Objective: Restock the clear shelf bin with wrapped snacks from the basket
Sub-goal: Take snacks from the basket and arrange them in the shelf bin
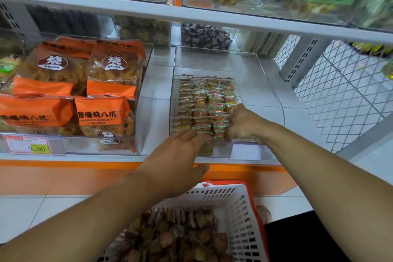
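Observation:
A clear shelf bin (261, 83) sits on the middle shelf, with several small wrapped snacks (204, 100) stacked in neat rows on its left side. My left hand (180, 151) reaches over the bin's front wall, fingers straight and resting against the nearest row. My right hand (242, 123) is curled at the right end of the front rows and pinches wrapped snacks there. Below, a white basket with a red rim (244, 206) holds a heap of brownish wrapped snacks (174, 238).
A bin of orange snack bags (85, 95) stands to the left, with a price tag (28, 144) on its front. Dark wrapped candies (205, 37) fill a bin behind. An upper shelf (191, 14) overhangs. White wire mesh (344, 91) closes the right side.

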